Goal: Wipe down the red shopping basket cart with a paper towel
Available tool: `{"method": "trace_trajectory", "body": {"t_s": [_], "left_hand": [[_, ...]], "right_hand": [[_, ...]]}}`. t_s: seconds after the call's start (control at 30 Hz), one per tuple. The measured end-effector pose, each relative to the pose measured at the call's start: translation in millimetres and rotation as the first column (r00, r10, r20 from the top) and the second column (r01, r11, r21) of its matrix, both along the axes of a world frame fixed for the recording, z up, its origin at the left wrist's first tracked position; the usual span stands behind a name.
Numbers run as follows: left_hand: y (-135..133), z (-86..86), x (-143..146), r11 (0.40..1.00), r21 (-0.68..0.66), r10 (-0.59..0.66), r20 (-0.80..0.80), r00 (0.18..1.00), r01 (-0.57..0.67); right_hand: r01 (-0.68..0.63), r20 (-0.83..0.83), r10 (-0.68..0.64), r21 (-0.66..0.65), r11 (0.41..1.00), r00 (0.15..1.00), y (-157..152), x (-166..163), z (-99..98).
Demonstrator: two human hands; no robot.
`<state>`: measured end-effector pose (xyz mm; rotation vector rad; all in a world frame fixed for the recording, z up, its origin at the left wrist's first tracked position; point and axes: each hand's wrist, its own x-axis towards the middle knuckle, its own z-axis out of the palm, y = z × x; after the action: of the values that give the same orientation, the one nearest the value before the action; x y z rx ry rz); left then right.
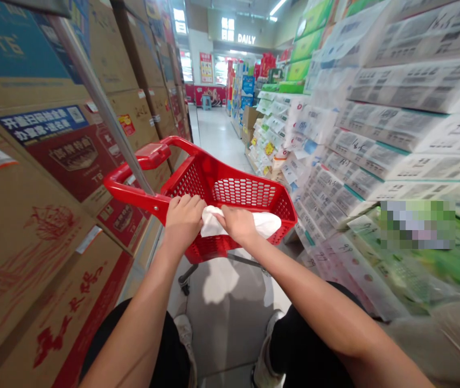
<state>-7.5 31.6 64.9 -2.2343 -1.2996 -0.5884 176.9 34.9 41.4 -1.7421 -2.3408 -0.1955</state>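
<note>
A red plastic shopping cart stands crosswise in front of me, its handle to the left and its basket perforated. My left hand grips the near rim of the basket, fingers curled over it. Close beside it, my right hand is closed on a white cloth, which is draped against the same rim. Part of the cloth pokes out between my two hands. The right fingertips are partly hidden in the cloth. No goods show in the visible part of the basket.
Stacked cardboard cartons line the left side, with a metal pole before them. Packs of paper goods rise on the right. Grey tiled floor lies between my feet, and the aisle runs on past the cart.
</note>
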Motion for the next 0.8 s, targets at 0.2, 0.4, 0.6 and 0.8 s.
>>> {"method": "trace_trajectory", "body": {"t_s": [0.2, 0.4, 0.6, 0.8], "left_hand": [[5, 1.3, 10, 1.0, -0.02, -0.024, 0.027, 0.999, 0.024], [10, 3.9, 4, 0.997, -0.071, -0.029, 0.026, 0.999, 0.03], [12, 4.0, 2, 0.996, -0.092, -0.017, 0.039, 0.999, 0.02], [6, 5.2, 9, 0.998, -0.069, -0.009, -0.017, 1.0, 0.008]], "right_hand": [[0.025, 0.02, -0.024, -0.02, 0.999, 1.0, -2, 31, 2.0], [0.108, 0.099, -0.105, -0.026, 0.994, 0.989, -14, 116, -9.5], [0.213, 0.142, -0.203, -0.061, 0.975, 0.969, -24, 170, -20.1], [0.172, 0.139, -0.16, -0.075, 0.982, 0.977, -22, 129, -10.5]]}}
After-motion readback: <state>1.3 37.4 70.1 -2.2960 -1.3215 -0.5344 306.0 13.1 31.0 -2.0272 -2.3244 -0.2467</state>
